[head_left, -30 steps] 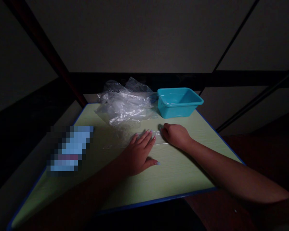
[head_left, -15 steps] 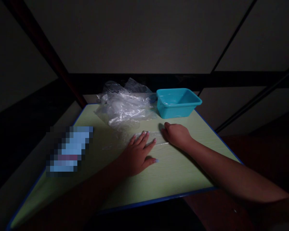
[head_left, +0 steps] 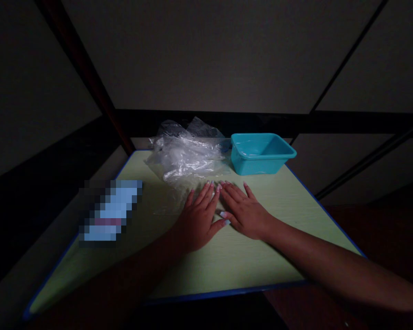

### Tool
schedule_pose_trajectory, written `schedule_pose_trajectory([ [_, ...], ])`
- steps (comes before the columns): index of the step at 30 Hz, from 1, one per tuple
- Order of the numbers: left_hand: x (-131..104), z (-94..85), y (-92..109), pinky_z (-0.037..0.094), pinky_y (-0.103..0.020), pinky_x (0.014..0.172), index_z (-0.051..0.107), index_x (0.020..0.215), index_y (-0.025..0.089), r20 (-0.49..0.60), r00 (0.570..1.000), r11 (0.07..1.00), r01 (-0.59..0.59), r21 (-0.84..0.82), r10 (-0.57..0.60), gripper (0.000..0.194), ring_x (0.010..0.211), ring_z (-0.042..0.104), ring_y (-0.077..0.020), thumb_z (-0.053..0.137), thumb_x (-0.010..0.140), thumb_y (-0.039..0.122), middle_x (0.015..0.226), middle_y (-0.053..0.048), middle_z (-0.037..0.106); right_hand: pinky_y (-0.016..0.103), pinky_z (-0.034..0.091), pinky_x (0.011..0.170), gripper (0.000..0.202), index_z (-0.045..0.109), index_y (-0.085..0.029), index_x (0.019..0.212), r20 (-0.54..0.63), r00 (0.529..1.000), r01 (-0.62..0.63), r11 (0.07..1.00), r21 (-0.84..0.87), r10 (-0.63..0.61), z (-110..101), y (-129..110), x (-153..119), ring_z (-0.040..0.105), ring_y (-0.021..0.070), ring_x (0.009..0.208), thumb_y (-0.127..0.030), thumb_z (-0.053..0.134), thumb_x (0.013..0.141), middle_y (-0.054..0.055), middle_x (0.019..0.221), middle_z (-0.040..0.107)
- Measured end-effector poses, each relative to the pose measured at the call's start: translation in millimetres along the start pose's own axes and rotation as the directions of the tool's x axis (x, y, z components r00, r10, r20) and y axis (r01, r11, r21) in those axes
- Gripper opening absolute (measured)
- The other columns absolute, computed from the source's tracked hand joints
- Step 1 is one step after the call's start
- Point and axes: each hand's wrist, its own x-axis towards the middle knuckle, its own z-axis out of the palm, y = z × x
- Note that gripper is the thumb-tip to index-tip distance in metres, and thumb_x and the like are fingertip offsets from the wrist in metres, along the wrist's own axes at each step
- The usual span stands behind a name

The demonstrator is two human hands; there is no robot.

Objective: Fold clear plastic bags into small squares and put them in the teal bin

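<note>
My left hand (head_left: 199, 222) lies flat with its fingers spread, pressing on a thin clear plastic bag (head_left: 170, 207) that is spread on the table and hard to see. Beside it my right hand (head_left: 244, 211) also rests palm down, fingers stretched out, its fingertips close to those of the left. Whatever part of the clear bag is under the hands is hidden. Beyond the hands is a crumpled pile of clear plastic bags (head_left: 189, 158).
A turquoise plastic basin (head_left: 263, 166) stands at the back right of the pale green table (head_left: 206, 270), which has a blue edge. At the left lies a phone-like object (head_left: 115, 211), blurred by pixelation. Dark panels (head_left: 209, 59) rise behind the table.
My right hand, closed before at the right end of the clear plastic, has opened and moved left and down flat beside my left hand. The left hand stays flat. The view has shifted slightly.
</note>
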Motion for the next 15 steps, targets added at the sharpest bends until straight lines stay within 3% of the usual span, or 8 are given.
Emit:
schedule_pose_trajectory([
  [5,-2,-1.3,4,0.019,-0.053,0.115,0.027,0.149,0.006,0.036,0.999,0.999,-0.007,-0.048,0.009,0.073,0.147,0.017,-0.0271,0.027,0.097,0.057,0.156,-0.018,0.022,0.057,0.018,0.114,0.066,0.021,-0.009,0.152,0.149,0.988,0.028,0.999,0.039,-0.033,16,4,-1,0.020,0.0268,0.145,-0.049,0.021,0.099,0.017,0.156,0.020],
  [9,-3,2.5,5,0.020,-0.050,0.116,0.025,0.150,0.007,0.076,0.996,0.996,-0.046,-0.080,0.052,0.077,0.147,0.014,-0.0248,0.022,0.096,0.062,0.157,-0.016,0.019,0.058,0.018,0.114,0.068,0.021,-0.010,0.152,0.154,0.988,0.023,0.999,0.033,-0.027,20,7,0,0.018,0.0263,0.145,-0.052,0.020,0.099,0.016,0.156,0.021],
  [15,-3,8.1,3,0.020,-0.053,0.115,0.023,0.150,0.006,0.116,0.993,0.997,-0.025,-0.067,0.033,0.082,0.147,0.015,-0.0296,0.020,0.094,0.066,0.158,-0.017,0.017,0.058,0.021,0.113,0.067,0.018,-0.012,0.153,0.157,0.987,0.032,0.999,0.023,-0.035,22,9,-1,0.016,0.0259,0.146,-0.052,0.024,0.099,0.014,0.157,0.018],
])
